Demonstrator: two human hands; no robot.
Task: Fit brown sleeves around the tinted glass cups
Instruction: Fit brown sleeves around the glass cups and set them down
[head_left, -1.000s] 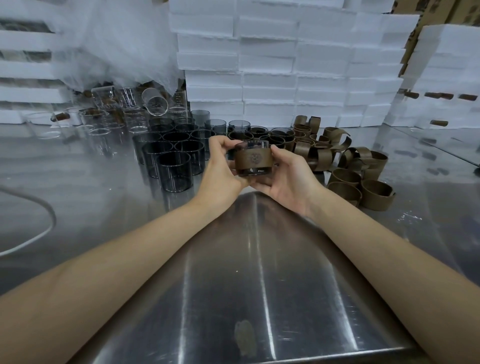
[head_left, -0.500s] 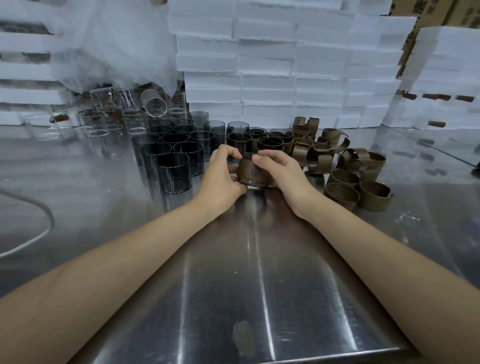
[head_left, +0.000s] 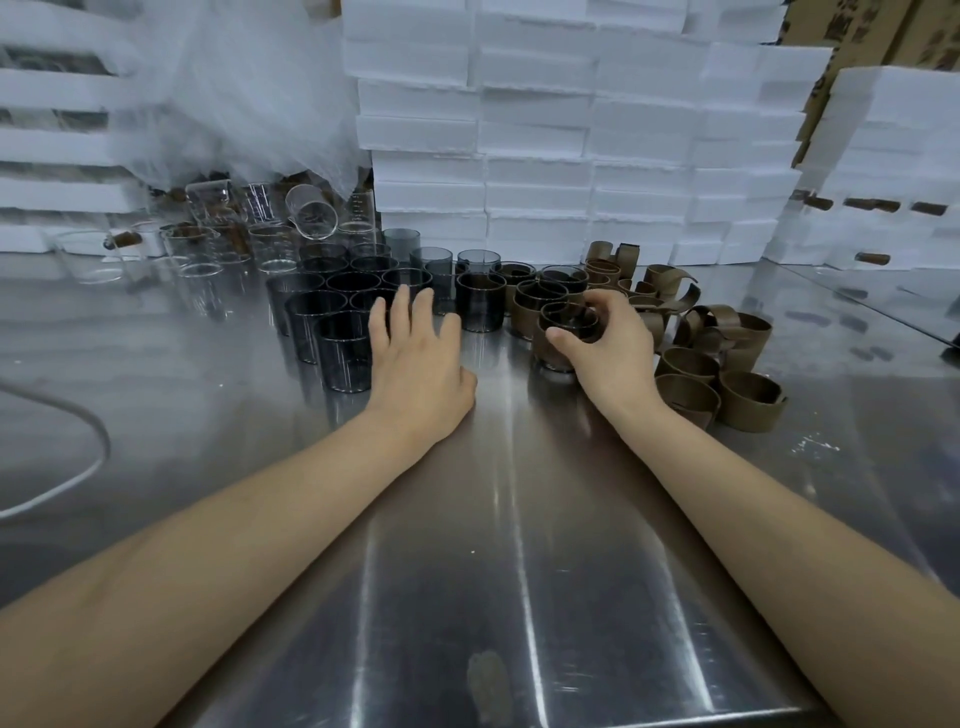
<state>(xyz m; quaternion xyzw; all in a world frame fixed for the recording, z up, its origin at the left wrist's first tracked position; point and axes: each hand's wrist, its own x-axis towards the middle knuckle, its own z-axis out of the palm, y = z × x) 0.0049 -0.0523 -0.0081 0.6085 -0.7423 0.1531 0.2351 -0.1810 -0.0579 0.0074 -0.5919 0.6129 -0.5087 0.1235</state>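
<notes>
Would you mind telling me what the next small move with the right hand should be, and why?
Probably the right hand should let go of the sleeved cup. It is wrapped, and it seems to stand on the steel table beside the other sleeved cups. The left hand is open over the bare tinted cups, ready for the next one.

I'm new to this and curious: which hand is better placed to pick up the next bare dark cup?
Left. The left hand is open and empty, its fingers right beside the bare dark cups. The right hand is busy gripping a sleeved cup, farther from them.
</notes>
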